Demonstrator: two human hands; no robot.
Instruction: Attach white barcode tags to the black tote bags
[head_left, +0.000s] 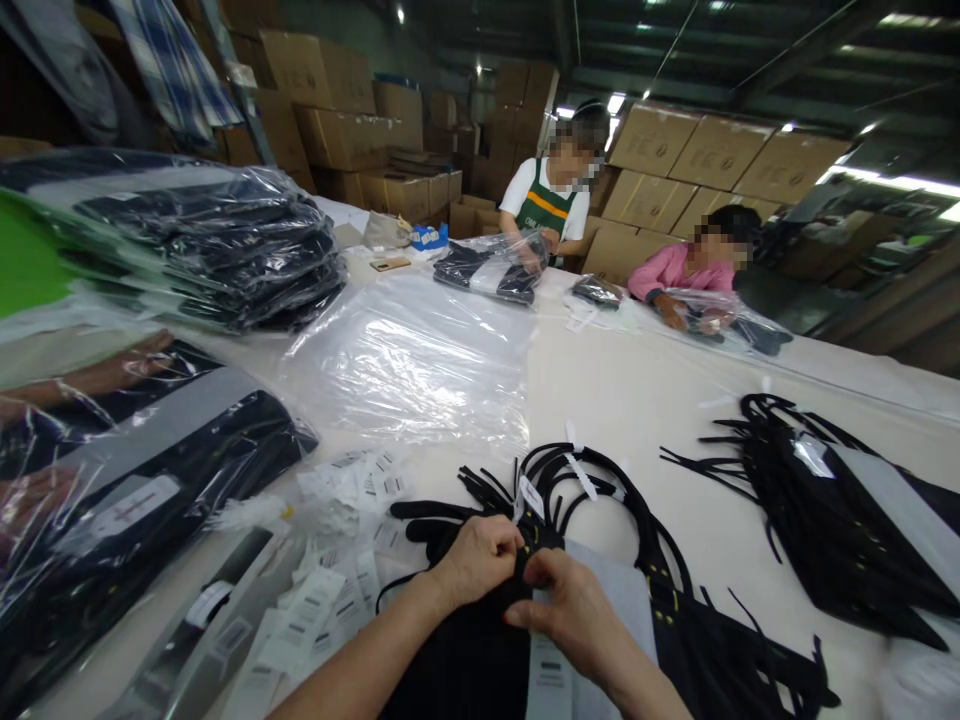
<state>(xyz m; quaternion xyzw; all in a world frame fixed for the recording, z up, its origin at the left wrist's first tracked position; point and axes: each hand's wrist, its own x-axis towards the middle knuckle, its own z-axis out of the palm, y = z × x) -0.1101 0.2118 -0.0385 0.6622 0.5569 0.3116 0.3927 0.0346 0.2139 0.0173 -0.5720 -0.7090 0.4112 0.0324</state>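
Black bags (465, 655) with thick looped handles and thin black straps lie on the white table at the bottom middle. Over the top of the nearest bag, my left hand (480, 555) has its fingers closed on the black material. Just right of it, my right hand (562, 600) pinches the same bag beside a row of gold-coloured eyelets. The two hands are close together. A white oval tag (531, 496) stands above them on the bag. Grey-white sheets (615, 600) lie under my right hand and wrist.
Loose paper labels (319, 600) lie left of my hands. Another person's hands rest on a plastic-wrapped black item (150, 490) at far left, below a wrapped stack (217, 235). Clear plastic bags (420, 350) lie ahead; more black bags (847, 500) lie right. Two people work across the table.
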